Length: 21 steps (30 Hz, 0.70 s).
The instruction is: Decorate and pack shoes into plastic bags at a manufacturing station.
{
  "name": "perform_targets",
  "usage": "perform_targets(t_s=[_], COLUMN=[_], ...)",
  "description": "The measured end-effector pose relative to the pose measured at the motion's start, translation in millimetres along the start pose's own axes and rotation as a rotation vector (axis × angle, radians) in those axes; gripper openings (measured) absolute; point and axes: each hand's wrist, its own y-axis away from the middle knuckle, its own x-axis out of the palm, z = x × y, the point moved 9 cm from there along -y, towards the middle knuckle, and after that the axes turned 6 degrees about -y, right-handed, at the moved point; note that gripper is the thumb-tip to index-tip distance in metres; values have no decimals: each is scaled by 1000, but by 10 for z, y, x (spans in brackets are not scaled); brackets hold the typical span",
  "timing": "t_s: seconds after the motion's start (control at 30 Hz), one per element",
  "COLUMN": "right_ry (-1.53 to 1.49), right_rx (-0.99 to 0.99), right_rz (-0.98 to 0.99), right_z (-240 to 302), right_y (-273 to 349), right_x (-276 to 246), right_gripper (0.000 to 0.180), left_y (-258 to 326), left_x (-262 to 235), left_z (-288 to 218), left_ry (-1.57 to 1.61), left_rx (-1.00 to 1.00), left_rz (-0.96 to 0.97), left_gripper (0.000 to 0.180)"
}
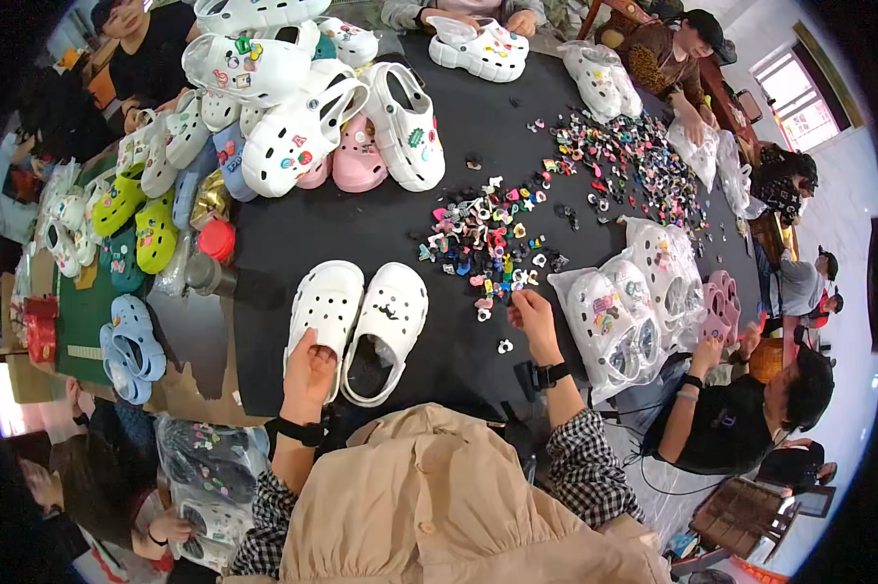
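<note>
1. A big pile of shoes [293, 146] sits far left; bagged shoes [609, 316] sit right.
2. Little colorful charms [488, 234] lie in a heap between them.
3. The table [337, 229] is black, with people around it in a bright room.
4. Two white shoes [390, 307] lie side by side in front. The left hand [310, 375] grips the left one.
5. The right hand [534, 323] is by the charms, fingers bent; I can't tell if they pinch one.

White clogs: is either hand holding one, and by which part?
Left hand holds the left clog by its heel end; whether the right hand holds anything cannot be told.
</note>
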Motion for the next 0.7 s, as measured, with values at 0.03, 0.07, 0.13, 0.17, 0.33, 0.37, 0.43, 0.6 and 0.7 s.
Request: perform_targets(t_s=[0.03, 0.07, 0.13, 0.17, 0.33, 0.37, 0.43, 0.6, 0.7], right_ry=[94, 187, 227, 266, 68, -18, -6, 342, 568], right_rx=[-10, -22, -71, -117, -235, -311, -344, -363, -301], right_rz=[45, 87, 158, 212, 284, 290, 285, 181, 167], right_z=[38, 85, 178, 231, 720, 875, 1082, 811, 502], right_y=[-1, -5, -70, -109, -181, -157, -73, 42, 274], right_x=[63, 134, 397, 546, 1251, 1277, 1233, 460, 38], right_gripper=[21, 21, 21, 21, 21, 22, 27, 21, 19], left_y=[-43, -91, -132, -123, -138, -137, -78, -101, -136], left_x=[-37, 19, 36, 123, 99, 88, 86, 90, 40], left_z=[1, -6, -26, -44, -38, -34, -23, -51, -71], left_ry=[1, 24, 47, 24, 9, 8, -23, -55, -55], left_rx=[1, 10, 22, 41, 86, 80, 94, 134, 131], left_rz=[-2, 60, 123, 105, 184, 184, 208, 163, 161], left_gripper=[28, 27, 26, 25, 18, 18, 20, 19, 18])
